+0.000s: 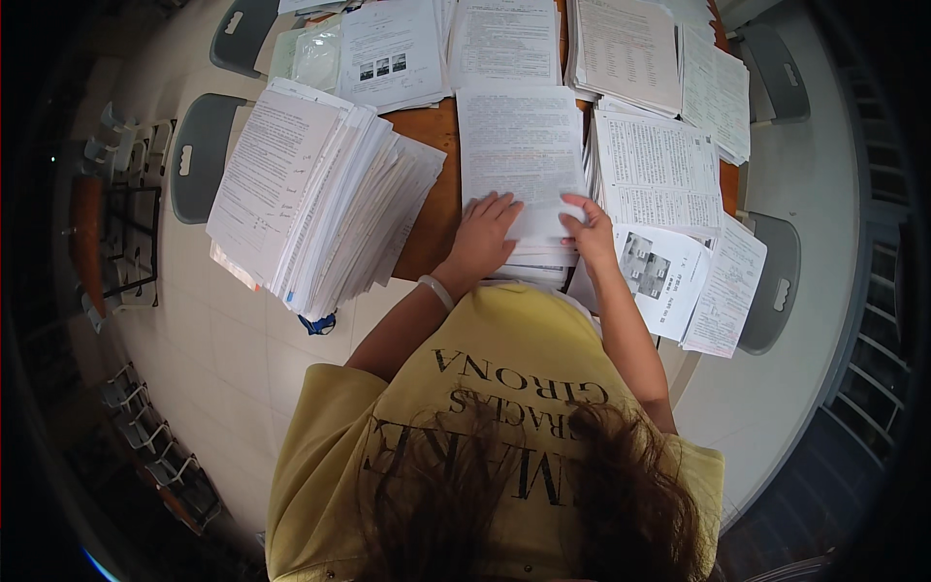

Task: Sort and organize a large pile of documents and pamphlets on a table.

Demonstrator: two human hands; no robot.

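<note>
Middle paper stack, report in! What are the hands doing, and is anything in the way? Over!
Left hand on top sheet. Right hand at its right edge, grip unclear. Tall pile left, more piles right; only hands cover the sheet.

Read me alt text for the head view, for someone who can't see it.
A person in a yellow shirt, seen from above, has the left hand on a printed sheet and the right hand at its lower right edge. Paper stacks crowd the wooden table, a tall pile at left; gray chairs stand alongside.
</note>
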